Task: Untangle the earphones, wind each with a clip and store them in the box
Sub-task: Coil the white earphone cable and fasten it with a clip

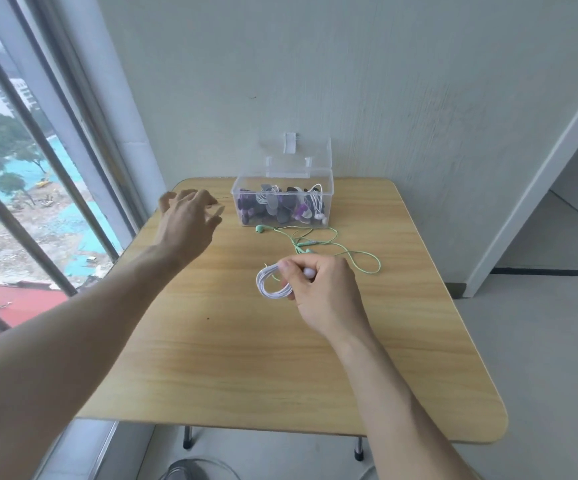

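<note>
One white earphone coil (273, 284) is being pinched in the right hand (318, 289) while the left hand (187, 223), fingers spread and holding nothing, is reaching toward the clear box (282, 202) of clips, so I'd be keeping those loops tight until a clip is on.

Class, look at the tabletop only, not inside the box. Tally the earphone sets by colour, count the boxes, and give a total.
White earphones, coiled, held in the right hand: 1
Green earphones, loose on the table: 1
Clear box, lid open: 1
Total: 3
</note>
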`<state>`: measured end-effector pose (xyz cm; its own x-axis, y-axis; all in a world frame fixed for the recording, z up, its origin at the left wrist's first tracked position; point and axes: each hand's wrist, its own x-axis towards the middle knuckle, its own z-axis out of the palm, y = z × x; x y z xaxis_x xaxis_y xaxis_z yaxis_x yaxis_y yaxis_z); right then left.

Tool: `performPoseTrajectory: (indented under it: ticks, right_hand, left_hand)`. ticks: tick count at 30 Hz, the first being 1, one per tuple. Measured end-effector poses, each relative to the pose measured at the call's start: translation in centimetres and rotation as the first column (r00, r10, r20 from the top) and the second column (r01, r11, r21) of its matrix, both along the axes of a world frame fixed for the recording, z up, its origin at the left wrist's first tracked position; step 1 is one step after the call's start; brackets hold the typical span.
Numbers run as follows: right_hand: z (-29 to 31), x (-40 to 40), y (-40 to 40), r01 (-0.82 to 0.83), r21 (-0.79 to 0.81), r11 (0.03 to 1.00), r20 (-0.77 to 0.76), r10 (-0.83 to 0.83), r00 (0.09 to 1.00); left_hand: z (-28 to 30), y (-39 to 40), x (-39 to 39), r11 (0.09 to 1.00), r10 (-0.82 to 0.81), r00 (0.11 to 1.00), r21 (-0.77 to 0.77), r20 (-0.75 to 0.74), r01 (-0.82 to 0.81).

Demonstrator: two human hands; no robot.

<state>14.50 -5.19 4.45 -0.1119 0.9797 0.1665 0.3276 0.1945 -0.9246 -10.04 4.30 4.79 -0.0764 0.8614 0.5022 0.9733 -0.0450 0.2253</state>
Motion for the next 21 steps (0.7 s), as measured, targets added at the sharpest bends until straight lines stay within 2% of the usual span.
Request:
performPoseTrajectory:
  ticks: [3,7,10,14,15,17,19,21]
  right_hand:
    - [0.4,0.5,-0.1,0.044,0.032,0.999,-0.084,-0.042,0.996]
    - [1.5,1.4,-0.5,0.095,0.05,0.994,-0.275,-0.077,0.958]
    - [2.1,2.3,-0.6,0.09,-0.019,0.996,-0.429,-0.089,0.899]
    - [2.4,3.1,-0.9,0.024,-0.102,0.995,-0.557,-0.077,0.827]
    - [2.4,3.1,-1.0,0.001,-0.124,0.992,-0.581,-0.073,0.811]
    - [2.4,3.1,-1.3,-0.045,-0.157,0.987,-0.58,-0.056,0.812]
    - [2.3,3.0,-1.7,-0.075,-0.185,0.98,-0.545,-0.039,0.838]
    - [2.1,2.6,-2.1,-0.106,-0.213,0.971,-0.532,-0.025,0.846]
  left_hand:
    - [2.6,-3.6,4.0,0.994,-0.097,0.952,0.069,0.289,0.081]
    - [4.0,-8.1,7.8,0.967,-0.195,0.777,-0.014,0.598,0.253]
    - [3.5,-10.7,9.1,0.93,-0.206,0.622,-0.047,0.756,0.365]
    - [1.1,-13.7,9.5,0.912,-0.117,0.432,-0.076,0.894,0.403]
    - [0.6,-14.0,9.5,0.9,-0.104,0.422,-0.096,0.901,0.425]
    - [0.0,-14.3,9.4,0.87,-0.085,0.458,-0.159,0.885,0.467]
    - [0.0,-14.5,9.6,0.864,-0.089,0.514,-0.19,0.853,0.466]
    - [0.1,-14.5,9.7,0.898,-0.087,0.601,-0.198,0.794,0.393]
